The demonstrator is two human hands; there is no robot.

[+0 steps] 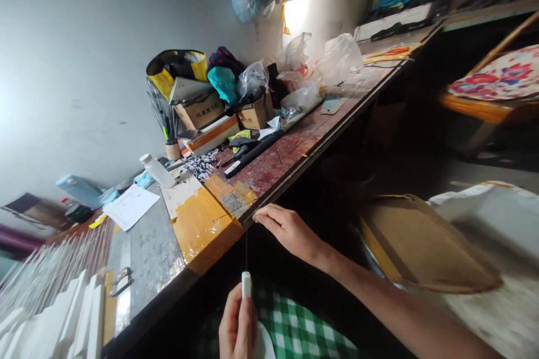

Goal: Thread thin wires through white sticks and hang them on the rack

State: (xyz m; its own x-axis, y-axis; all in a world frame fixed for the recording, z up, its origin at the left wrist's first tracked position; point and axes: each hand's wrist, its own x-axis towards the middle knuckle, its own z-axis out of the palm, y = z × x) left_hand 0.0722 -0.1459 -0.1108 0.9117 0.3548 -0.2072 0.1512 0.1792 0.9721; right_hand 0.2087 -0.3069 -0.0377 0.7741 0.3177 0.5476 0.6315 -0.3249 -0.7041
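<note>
My left hand is closed around a narrow white bar held upright at the bottom middle. From the bar's top end a thin dark rod rises toward the table's corner. My right hand is at the table edge, thumb and fingertips pinched together. Whatever lies between those fingertips is too small to make out. Close by, yellow tape covers the table corner, next to a small grey speckled patch. A wider white part shows below my left hand, over a green checked cloth.
White bars with thin rods lie at lower left. A white bottle, a paper sheet and a pile of small black-and-white pieces are on the table. Boxes and bags stand behind. A cardboard tray sits at right.
</note>
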